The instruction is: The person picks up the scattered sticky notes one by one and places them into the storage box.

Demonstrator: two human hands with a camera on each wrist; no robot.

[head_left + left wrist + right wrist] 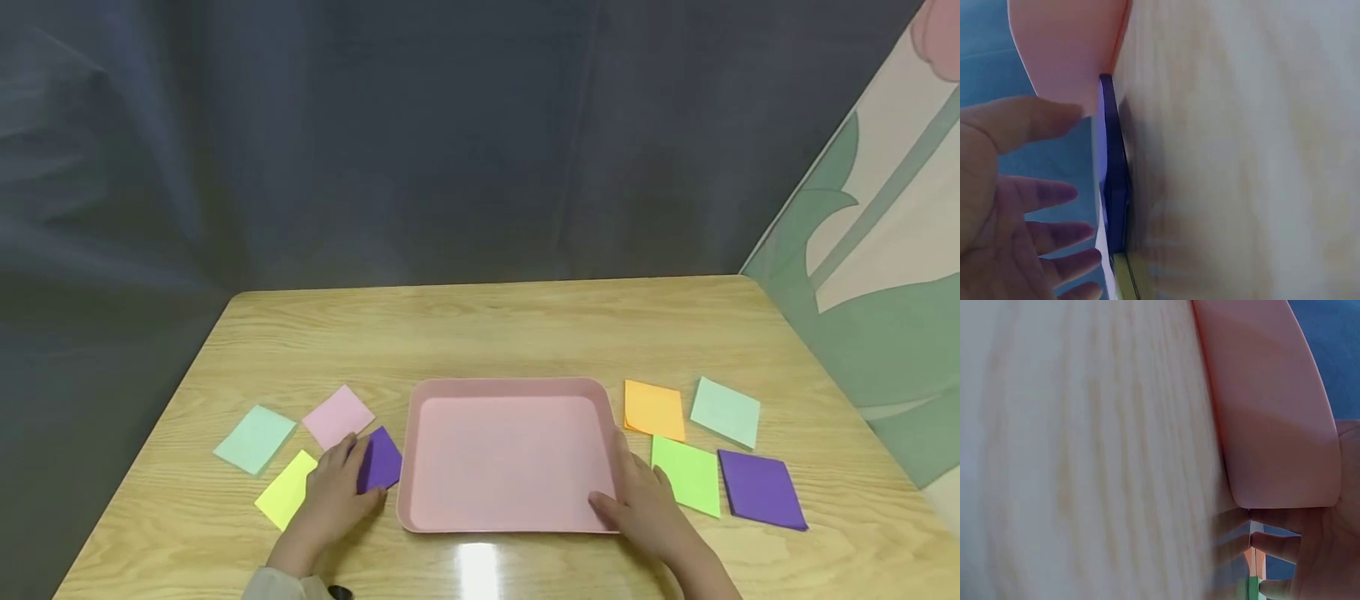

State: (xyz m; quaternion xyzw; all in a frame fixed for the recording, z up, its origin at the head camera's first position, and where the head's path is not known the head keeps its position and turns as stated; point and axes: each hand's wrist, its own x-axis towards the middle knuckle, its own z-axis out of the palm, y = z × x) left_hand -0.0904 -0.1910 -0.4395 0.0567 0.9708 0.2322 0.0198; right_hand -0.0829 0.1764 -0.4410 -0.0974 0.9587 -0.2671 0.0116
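Note:
A shallow pink tray [510, 467] lies at the middle of the table. My right hand [648, 504] holds its right side, thumb over the rim and fingers along the outer wall. In the right wrist view those fingers [1282, 547] pass beside the tray's corner. To the left of the tray, my left hand [337, 487] is spread over a purple sticky note pad [384, 462], partly covering it. The left wrist view shows the thumb and fingers apart, around the purple pad [1112, 150] without a clear grip. Whether a fingertip touches it, I cannot tell.
Pink [337, 417], mint [255, 440] and yellow [288, 490] sticky note pads lie around the left hand. Right of the tray are orange [654, 408], mint [725, 412], green [687, 475] and purple [762, 489] pads. A dark curtain [480, 142] hangs behind the table.

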